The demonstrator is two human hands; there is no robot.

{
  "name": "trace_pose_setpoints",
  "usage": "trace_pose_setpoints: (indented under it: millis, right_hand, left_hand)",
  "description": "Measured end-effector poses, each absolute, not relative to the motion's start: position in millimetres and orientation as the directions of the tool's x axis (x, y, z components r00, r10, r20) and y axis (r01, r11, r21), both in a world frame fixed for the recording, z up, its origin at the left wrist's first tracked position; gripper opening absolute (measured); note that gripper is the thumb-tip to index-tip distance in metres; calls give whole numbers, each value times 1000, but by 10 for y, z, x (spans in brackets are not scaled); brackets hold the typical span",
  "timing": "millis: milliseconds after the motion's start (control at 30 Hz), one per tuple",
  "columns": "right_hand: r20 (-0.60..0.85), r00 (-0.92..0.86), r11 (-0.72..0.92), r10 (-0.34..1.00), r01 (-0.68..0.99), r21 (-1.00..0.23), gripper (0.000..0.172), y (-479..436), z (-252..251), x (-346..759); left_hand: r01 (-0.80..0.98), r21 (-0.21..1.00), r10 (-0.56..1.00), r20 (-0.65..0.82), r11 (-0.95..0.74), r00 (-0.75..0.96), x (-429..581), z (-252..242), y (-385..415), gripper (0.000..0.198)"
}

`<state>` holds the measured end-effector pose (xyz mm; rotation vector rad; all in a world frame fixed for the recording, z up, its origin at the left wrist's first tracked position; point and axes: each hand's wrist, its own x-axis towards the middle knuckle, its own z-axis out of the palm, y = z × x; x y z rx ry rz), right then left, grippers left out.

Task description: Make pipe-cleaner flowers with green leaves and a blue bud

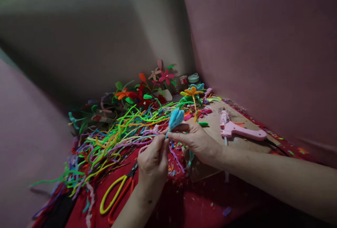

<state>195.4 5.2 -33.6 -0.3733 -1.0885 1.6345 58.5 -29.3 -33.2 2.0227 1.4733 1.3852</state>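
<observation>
A light-blue pipe-cleaner flower bud [176, 118] stands tilted up in front of me, its thin stem end pinched between both hands. My right hand [196, 139] comes in from the right, thumb and fingers closed round the base of the bud. Just below and left of it, my left hand [154, 156] is closed on the stem's lower end, and its fingertips hide part of that end. Beside my left wrist lie scissors [116, 194] with yellow and orange handles; their blades are partly hidden by the hand.
Loose pipe cleaners [113, 140] in many colours heap to the left. A pink glue gun [237, 129] lies on a brown board [210, 106] at right. Finished flowers [165, 77] and a lidded jar [193, 78] stand behind, near the walls. Scraps litter the red cloth [184, 207].
</observation>
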Motion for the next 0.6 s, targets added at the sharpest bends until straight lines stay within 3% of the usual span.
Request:
trace_pose_setpoints:
  millis: [133, 267, 400, 600]
  right_hand:
    - [306, -407, 5, 861, -594, -805, 19, 77, -378, 1953]
    - [310, -455, -12, 835, -577, -816, 20, 91, -385, 1975]
    - [329, -525, -52, 785, -585, -809, 21, 90, -376, 1990]
    - [329, -557, -65, 763, -572, -818, 22, 111, -380, 1996]
  left_hand:
    - [152, 979, 990, 139, -137, 0, 617, -239, -303, 21]
    - [-218, 962, 971, -122, 167, 205, 619, -157, -298, 18]
    - [-351, 877, 899, -177, 329, 400, 545, -209, -250, 16]
    - [-463, 807, 844, -78, 367, 531, 506, -302, -213, 16]
